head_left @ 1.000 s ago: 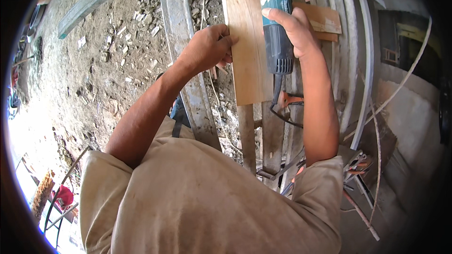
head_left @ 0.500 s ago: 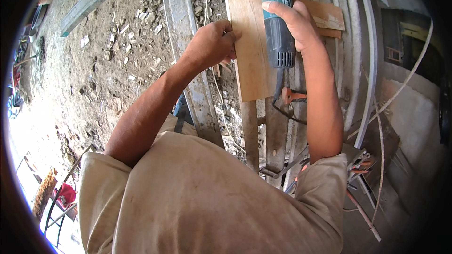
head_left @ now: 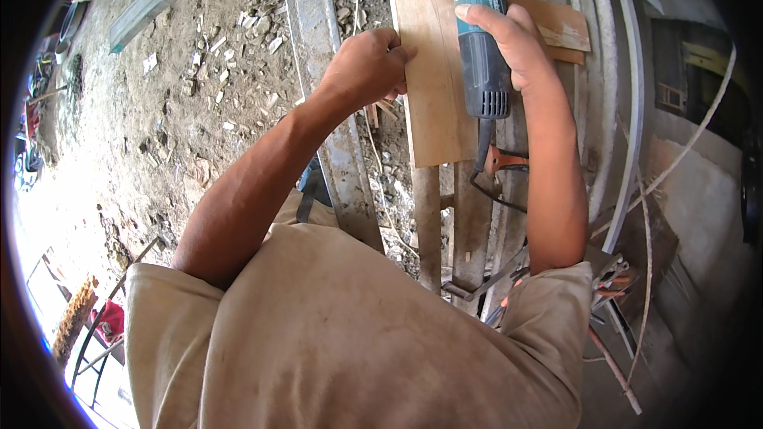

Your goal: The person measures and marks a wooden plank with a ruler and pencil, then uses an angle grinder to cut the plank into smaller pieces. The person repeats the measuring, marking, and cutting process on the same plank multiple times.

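Wooden board, edge in left hand; grinder in right hand.

Room lies open above the board at its near end, the grinder blocking its right.

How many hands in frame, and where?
2: the left hand at the left edge of the wooden board, the right hand around the teal-and-black grinder, some of its fingers hidden.

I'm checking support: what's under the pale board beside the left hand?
Slats stick out from under the board at its near end; whatever else lies beneath is covered.
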Tool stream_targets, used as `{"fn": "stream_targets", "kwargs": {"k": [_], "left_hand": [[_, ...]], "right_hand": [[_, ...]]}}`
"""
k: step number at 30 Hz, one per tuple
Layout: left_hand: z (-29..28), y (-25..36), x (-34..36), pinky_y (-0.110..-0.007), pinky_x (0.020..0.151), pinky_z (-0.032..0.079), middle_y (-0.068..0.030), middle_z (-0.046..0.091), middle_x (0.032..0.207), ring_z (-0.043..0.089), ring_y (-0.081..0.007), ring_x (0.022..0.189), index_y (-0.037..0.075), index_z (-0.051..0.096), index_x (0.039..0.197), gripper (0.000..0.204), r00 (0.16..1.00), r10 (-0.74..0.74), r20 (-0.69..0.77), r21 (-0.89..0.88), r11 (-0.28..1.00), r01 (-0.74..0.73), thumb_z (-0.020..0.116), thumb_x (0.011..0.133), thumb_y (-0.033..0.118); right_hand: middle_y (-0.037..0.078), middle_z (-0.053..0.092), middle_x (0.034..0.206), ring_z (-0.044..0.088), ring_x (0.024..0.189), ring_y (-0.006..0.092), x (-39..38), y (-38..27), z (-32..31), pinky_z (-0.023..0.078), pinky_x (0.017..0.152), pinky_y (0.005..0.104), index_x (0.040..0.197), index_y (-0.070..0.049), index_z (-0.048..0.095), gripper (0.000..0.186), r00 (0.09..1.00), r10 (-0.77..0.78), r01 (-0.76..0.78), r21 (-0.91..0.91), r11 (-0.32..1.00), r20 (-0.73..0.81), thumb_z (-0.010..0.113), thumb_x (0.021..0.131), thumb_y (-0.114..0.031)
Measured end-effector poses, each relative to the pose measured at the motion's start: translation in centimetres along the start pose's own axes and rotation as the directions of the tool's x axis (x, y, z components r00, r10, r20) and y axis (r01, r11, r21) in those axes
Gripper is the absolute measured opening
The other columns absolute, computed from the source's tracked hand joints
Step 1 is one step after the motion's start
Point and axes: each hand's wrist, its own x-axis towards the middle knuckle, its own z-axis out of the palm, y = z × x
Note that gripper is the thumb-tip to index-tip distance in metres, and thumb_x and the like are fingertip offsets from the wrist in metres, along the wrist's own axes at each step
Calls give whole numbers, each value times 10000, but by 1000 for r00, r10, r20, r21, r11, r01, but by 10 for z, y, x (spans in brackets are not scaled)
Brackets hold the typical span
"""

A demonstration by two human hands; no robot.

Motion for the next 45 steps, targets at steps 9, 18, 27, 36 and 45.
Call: {"fn": "stream_targets", "kwargs": {"k": [9, 18, 27, 36, 45], "left_hand": [[1, -3, 2, -300, 650, 609, -117, 746, 773, 741, -156, 686, -32, 674, 1036, 339, 1000, -10, -18, 22, 1000, 10, 582, 1042, 295], [2, 0, 0, -306, 663, 610, -141, 741, 810, 743, -177, 705, -65, 664, 1061, 338, 1000, -6, -21, 5, 1000, 6, 583, 1040, 262], [2, 2, -1, -308, 664, 615, -141, 741, 818, 745, -178, 720, -72, 664, 1066, 334, 1000, -3, -18, 4, 1000, 3, 581, 1039, 251], [0, 3, 1, -325, 710, 636, -141, 740, 912, 749, -202, 809, -50, 648, 1103, 351, 999, -35, 21, 20, 999, 35, 571, 1059, 289], [1, 1, 1, -318, 696, 626, -122, 729, 878, 735, -179, 784, -28, 652, 1092, 326, 1000, -13, 22, 15, 1000, 13, 574, 1060, 287]], "right_hand": [[63, 666, 719, 629, 583, 138, -16, 6, 0, 516, 561, 297, 857, -31, 695, 406, 999, 35, -35, 37, 999, -9, 817, 766, -408], [101, 685, 822, 675, 676, 174, -22, 11, -2, 561, 603, 321, 952, -9, 676, 436, 997, 82, -81, 35, 996, -14, 849, 753, -356], [62, 676, 803, 654, 698, 142, -35, 14, -2, 521, 629, 297, 932, -49, 697, 414, 998, 51, -53, -61, 997, -28, 822, 755, -402], [21, 654, 737, 592, 627, 120, -54, 16, 4, 472, 603, 304, 861, -79, 709, 359, 998, 42, -43, -33, 999, -55, 804, 752, -408], [8, 653, 784, 592, 670, 96, -72, 23, 1, 451, 608, 284, 912, -76, 704, 317, 997, 81, -81, -30, 996, -5, 781, 800, -362]]}}
